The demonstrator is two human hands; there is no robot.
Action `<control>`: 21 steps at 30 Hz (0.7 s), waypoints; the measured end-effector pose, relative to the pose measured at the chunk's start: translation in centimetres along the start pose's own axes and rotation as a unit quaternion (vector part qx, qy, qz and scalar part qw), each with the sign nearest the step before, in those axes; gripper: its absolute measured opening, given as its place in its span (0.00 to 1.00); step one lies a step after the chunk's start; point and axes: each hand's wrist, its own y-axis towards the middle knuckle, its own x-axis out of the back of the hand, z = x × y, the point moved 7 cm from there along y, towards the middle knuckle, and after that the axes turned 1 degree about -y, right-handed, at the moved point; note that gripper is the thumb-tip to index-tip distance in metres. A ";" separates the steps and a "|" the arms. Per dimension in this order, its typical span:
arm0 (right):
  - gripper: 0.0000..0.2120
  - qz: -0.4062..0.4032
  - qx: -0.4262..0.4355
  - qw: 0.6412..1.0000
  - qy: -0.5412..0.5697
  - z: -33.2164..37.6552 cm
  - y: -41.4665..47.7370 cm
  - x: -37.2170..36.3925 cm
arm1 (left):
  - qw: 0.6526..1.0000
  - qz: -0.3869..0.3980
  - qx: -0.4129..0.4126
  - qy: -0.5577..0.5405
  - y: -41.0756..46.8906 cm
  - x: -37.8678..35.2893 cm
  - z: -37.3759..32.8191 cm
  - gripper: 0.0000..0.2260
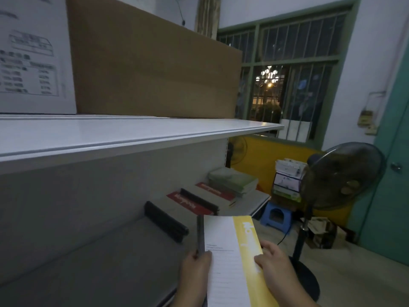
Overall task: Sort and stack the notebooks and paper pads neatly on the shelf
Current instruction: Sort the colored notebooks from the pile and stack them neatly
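Both hands are up on one pad [228, 251], white-covered with a broad yellow band down its right side. It is held in the air just over the front edge of the lower shelf [99, 269], its far end tipped toward the back of the shelf.

The left hand [195, 265] grips the pad's left edge, thumb on top and fingers curled under. A thin dark strip [200, 233] rises out of that same grip alongside the pad; whether it is a second pad seen edge-on, I cannot tell. The right hand [273, 262] pinches the yellow band, thumb lying across the cover and fingers wrapped round the right edge.

Now the lower shelf itself. Beyond the held pad, a black spine [166, 222] lies across the shelf, its cover hard to separate from the grey surface in this dim light. Further toward the right end lies a grey notebook [194, 201] with a black spine and a red label, then a second red-labelled notebook [215, 192] just beside it. A stack of green notebooks [232, 179] sits at the far right end, overlapping that last one.

Overhead, the upper shelf [110, 134] carries a big cardboard box [155, 69] with a white box [33, 63] touching it on the left.

Off past the right end of the shelves stand a pedestal fan [340, 173] and a blue stool [275, 216] on the floor, under a barred window [287, 74].
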 end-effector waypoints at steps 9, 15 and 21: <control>0.23 0.084 0.011 0.985 -0.153 4.4 15.7 0.3 | 1.000 -0.019 -0.003 0.014 13.4 -7.1 -2.3 0.09; 0.26 0.113 0.103 0.950 -0.274 5.9 26.3 -2.9 | 0.993 -0.042 0.091 -0.055 22.5 -8.0 -0.1 0.12; 0.21 0.172 0.232 0.881 -0.374 7.2 35.0 -9.2 | 0.987 -0.127 0.063 -0.078 27.6 -8.6 -2.1 0.19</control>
